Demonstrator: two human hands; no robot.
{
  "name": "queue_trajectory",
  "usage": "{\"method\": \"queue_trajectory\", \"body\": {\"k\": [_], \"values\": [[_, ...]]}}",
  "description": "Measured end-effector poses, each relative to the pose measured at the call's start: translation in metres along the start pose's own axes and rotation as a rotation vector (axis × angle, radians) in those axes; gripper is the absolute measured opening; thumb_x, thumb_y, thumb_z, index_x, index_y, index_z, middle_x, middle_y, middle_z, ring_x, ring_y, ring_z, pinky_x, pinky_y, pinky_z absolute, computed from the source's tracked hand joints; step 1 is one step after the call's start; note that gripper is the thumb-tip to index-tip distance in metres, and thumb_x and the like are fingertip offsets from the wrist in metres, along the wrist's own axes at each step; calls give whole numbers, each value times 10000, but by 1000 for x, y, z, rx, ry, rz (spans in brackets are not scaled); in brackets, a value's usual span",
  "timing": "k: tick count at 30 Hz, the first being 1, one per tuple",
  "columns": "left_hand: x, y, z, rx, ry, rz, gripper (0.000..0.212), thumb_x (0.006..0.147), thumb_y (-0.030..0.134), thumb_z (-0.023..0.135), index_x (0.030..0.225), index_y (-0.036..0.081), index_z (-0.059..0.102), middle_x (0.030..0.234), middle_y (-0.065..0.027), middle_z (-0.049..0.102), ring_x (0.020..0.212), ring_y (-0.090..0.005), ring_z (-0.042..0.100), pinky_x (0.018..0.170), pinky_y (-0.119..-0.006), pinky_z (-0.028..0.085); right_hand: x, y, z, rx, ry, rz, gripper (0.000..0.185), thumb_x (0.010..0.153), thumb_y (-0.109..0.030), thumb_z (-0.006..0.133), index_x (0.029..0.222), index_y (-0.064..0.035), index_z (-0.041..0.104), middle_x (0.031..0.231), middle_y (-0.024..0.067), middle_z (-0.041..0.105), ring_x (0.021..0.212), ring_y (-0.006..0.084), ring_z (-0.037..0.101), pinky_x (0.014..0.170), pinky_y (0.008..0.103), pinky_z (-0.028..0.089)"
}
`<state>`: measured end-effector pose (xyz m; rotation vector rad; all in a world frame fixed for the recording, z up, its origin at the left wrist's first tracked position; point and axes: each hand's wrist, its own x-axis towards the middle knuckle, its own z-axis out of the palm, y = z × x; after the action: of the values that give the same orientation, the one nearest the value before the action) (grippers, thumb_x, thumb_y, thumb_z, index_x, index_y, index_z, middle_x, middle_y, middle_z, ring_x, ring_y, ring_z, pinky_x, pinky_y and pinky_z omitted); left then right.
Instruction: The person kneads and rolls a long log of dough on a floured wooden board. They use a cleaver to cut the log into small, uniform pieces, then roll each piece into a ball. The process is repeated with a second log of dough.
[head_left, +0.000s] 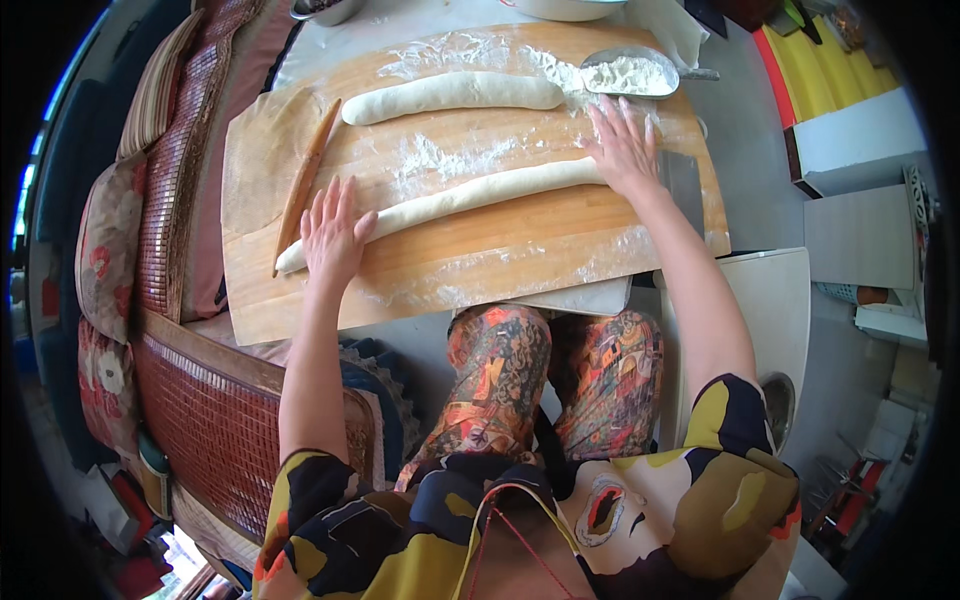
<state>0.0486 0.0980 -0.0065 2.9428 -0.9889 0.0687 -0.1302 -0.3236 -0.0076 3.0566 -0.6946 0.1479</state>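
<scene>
A long rope of white dough (480, 193) lies slantwise across a floured wooden board (495, 240). Near its left end rests my left hand (331, 229), palm down with the fingers spread; the dough's tip shows beyond it. Over the right end lies my right hand (624, 150), fingers apart, hiding that end. Its fingertips reach almost to a metal scoop (667, 81) heaped with white flour (622, 75). Farther back sits a thicker, shorter dough log (454, 96). Left of both pieces, a tapered wooden rolling pin (307, 187) leans diagonally, close to my left hand.
Beside my right forearm a flat grey sheet (681, 191) lies on the board. Behind the board stand a white basin (562, 7) and a metal bowl (326, 10), both cut off by the frame. A bench with a woven mat (217, 420) runs along the left, bearing cushions (112, 247).
</scene>
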Motion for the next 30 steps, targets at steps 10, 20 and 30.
{"method": "queue_trajectory", "body": {"k": [10,20,30], "values": [[69,192,-4,-520,145,109,647,1022,463,470,1511,47,390,1591,-168,369,1461,-315,364,1206,-469,278,-2,-154,-11,215,30,-298,661,938,-335,596,1531,-122,394,1626,77,325,1528,279,234,1240,589,147],[-85,176,-6,-360,11,294,900,910,650,529,1553,50,337,1624,-156,318,1500,-317,306,1222,-510,182,-145,-105,-15,296,-96,-388,627,955,-427,582,1526,-214,434,1626,20,339,1515,273,268,1239,574,129],[50,107,7,-160,101,91,770,963,653,461,1500,102,439,1602,-140,361,1487,-337,314,1220,-550,171,13,-108,7,156,56,-206,590,999,-556,478,1493,-234,488,1627,34,344,1508,288,288,1231,592,121]]}}
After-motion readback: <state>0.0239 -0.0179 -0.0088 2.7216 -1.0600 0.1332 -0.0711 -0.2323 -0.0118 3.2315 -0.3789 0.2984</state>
